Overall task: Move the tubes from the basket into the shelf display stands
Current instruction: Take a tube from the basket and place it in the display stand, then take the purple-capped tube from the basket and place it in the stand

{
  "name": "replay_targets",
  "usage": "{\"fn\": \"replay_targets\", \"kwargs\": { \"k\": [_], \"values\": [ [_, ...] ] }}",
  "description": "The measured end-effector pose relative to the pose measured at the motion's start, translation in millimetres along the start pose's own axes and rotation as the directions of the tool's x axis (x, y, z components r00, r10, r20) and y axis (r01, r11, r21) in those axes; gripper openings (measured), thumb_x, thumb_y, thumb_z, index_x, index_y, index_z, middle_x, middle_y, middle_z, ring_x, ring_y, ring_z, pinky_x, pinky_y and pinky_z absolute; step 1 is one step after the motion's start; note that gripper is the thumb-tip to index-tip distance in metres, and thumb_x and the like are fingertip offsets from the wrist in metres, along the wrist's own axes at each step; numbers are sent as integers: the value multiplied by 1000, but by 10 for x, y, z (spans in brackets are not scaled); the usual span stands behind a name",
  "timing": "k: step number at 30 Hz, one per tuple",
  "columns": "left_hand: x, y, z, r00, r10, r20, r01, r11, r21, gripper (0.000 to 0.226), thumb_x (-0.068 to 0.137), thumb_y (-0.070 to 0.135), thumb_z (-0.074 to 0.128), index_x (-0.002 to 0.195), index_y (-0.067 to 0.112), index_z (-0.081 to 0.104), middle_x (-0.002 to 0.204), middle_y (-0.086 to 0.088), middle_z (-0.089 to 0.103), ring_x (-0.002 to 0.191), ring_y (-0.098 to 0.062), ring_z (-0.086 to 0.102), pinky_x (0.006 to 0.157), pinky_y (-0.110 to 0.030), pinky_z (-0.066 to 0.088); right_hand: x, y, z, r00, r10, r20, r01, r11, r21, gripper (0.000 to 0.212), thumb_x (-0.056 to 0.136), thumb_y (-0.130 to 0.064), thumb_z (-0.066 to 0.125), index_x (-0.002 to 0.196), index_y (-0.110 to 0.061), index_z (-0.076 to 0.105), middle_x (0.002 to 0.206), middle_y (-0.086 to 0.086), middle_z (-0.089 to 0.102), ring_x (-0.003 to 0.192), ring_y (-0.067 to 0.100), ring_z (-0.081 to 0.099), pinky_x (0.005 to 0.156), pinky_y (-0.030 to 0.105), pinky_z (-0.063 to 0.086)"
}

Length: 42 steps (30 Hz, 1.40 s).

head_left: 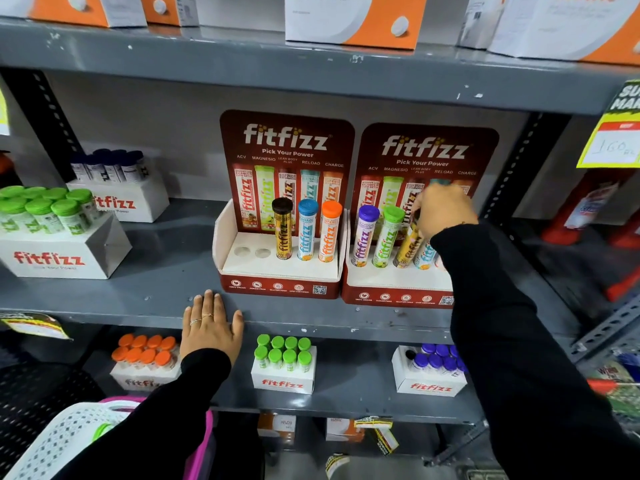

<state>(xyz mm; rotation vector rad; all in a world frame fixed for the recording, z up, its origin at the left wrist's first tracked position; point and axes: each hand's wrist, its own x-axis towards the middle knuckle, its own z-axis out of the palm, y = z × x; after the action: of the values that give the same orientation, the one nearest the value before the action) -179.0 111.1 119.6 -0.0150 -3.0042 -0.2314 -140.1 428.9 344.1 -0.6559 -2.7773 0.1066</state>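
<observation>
— Black sleeves are covering both our arms; what is our right hand (441,211) gripping?

— We are closing it over the top of the gold tube (408,249), which is standing tilted in the right display stand (394,284); its cap is lying hidden under our fingers.

— And around that grip?

— Just left of it the green-capped tube (387,237) and, further left, the purple-capped tube (363,235) are leaning in their holes; just below and right of it a light blue tube (425,255) is showing beside our wrist.

— The other stand?

— Well left of the grip, the left display stand (277,275) is holding a black-capped tube (283,228), a blue-capped tube (306,229) and an orange-capped tube (329,231); two empty holes (252,251) are sitting at its left end.

— Our left hand (209,327)?

— We are laying it flat and spread, holding nothing, on the front edge of the grey shelf (138,299), down and left of the grip.

— The basket?

— The white basket (65,441) is showing at the lower left beneath our left forearm; something green is lying in it, though we cannot tell what.
</observation>
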Motion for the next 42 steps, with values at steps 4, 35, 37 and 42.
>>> {"fn": "replay_targets", "kwargs": {
  "k": [4,35,37,42],
  "values": [
    [8,-8,-11,1000,5,12,-6,1000,12,66,93,49,16,145,9,14,157,-9,13,145,-24,8,119,-38,3,148,-2,65,993,0,114,-3,1000,25,25,87,3,59,112,1,62,112,21,64,96,33,65,85,41,57],
    [-2099,-1474,1065,609,-536,585,669,743,-15,72,91,58,14,146,13,12,157,-11,13,144,-25,9,119,-41,8,-2459,-3500,2886,111,-841,530,781,403,477,28,90,-8,47,112,-9,64,114,19,67,109,36,60,91,40,52],
    [-2101,-1491,1142,596,-531,602,702,709,-69,74,90,59,17,146,11,11,158,-9,9,144,-24,7,120,-37,7,-2623,-3585,3111,93,-791,605,753,453,478,31,92,-13,48,121,-10,58,122,19,63,114,37,58,92,39,51],
    [-2109,-1513,1217,598,-548,585,732,671,-120,82,86,64,16,145,6,14,157,-9,10,145,-23,7,118,-35,8,-2956,-3601,3410,121,-742,659,813,455,363,42,92,-9,52,132,-4,38,124,21,58,111,40,58,86,48,51]
  ]
}}
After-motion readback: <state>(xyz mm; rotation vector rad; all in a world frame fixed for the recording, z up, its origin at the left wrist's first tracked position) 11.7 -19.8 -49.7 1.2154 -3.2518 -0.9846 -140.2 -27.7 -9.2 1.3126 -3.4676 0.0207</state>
